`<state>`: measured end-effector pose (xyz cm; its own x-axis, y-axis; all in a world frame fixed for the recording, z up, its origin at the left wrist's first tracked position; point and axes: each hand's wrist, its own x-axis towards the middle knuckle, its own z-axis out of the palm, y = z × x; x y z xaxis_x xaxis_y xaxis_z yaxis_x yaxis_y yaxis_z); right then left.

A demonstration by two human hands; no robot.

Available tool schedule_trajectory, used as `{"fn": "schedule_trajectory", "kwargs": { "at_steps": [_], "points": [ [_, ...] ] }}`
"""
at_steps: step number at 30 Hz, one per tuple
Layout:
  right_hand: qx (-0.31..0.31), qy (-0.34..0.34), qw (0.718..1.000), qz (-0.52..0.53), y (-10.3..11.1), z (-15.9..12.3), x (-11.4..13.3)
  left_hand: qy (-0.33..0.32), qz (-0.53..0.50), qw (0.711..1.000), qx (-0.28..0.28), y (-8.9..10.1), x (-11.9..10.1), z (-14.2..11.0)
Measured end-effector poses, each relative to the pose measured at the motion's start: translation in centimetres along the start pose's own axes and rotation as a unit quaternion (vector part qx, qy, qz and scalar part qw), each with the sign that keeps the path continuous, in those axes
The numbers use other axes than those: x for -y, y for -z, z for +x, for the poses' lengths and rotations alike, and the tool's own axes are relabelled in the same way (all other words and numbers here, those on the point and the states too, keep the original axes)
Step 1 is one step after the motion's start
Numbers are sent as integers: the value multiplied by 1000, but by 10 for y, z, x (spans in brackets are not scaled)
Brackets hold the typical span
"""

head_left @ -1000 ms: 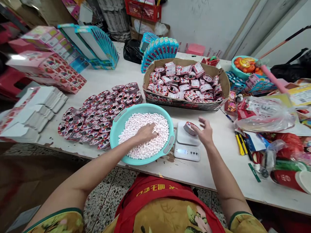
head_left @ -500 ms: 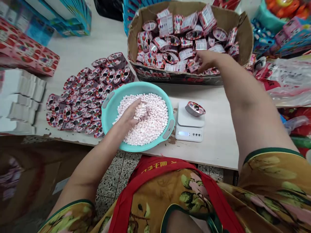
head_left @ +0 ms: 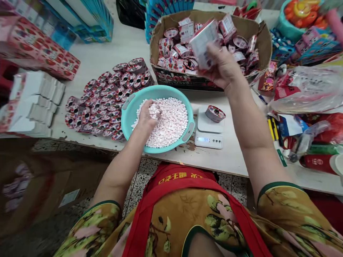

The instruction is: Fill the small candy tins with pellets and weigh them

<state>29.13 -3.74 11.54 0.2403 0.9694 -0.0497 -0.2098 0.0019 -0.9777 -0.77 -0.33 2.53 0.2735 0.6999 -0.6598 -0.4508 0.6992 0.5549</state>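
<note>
My left hand (head_left: 148,116) is over a turquoise basin (head_left: 125,123) of small white and pale pink candies (head_left: 173,123), its fingers curled around a handful of them. Lifted above the cardboard box (head_left: 184,79), my right hand (head_left: 221,66) grips a printed packet (head_left: 205,41), blurred by motion, with its pale side showing. More red and white packets (head_left: 182,50) fill that box. A single oval packet (head_left: 215,113) rests on the white kitchen scale (head_left: 209,137), whose blue display is lit.
Rows of oval packets (head_left: 107,101) stand left of the basin. Farther left are folded white cartons (head_left: 34,103) and strawberry-printed boxes (head_left: 40,44). To the right lie a clear plastic bag (head_left: 308,89), a red cup (head_left: 318,161) and a bowl of orange toys (head_left: 288,23).
My right hand has risen out of the cardboard box with a packet in its grip. My left hand has lifted slightly with candies in its fingers. The view has shifted a little.
</note>
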Motion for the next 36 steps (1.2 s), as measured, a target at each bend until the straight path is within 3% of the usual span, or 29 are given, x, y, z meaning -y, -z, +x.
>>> {"fn": "schedule_trajectory", "kwargs": {
  "at_steps": [3, 6, 9, 13, 18, 26, 36],
  "points": [
    [36, 63, 990, -122, -48, -15, -39, -3, -32, 999, -8, -1, -9, -11],
    [90, 104, 972, -189, -82, -33, -77, -39, -39, 998, 11, -8, -23, -26],
    [141, 92, 960, -223, -105, -52, -102, -165, 14, 985, 39, -22, -32, -38],
    [153, 81, 951, -256, -127, -67, -111, -307, 84, 947, 30, -38, -24, -39],
    [122, 68, 931, -337, -136, -70, -108, -354, 91, 931, 9, -41, -8, -32],
    [88, 61, 919, -380, -142, -71, -103, -339, 107, 935, -1, -38, -6, -21],
    [109, 33, 951, -288, -139, -70, -103, -329, 120, 937, -5, -43, -6, -22]
  ]
}}
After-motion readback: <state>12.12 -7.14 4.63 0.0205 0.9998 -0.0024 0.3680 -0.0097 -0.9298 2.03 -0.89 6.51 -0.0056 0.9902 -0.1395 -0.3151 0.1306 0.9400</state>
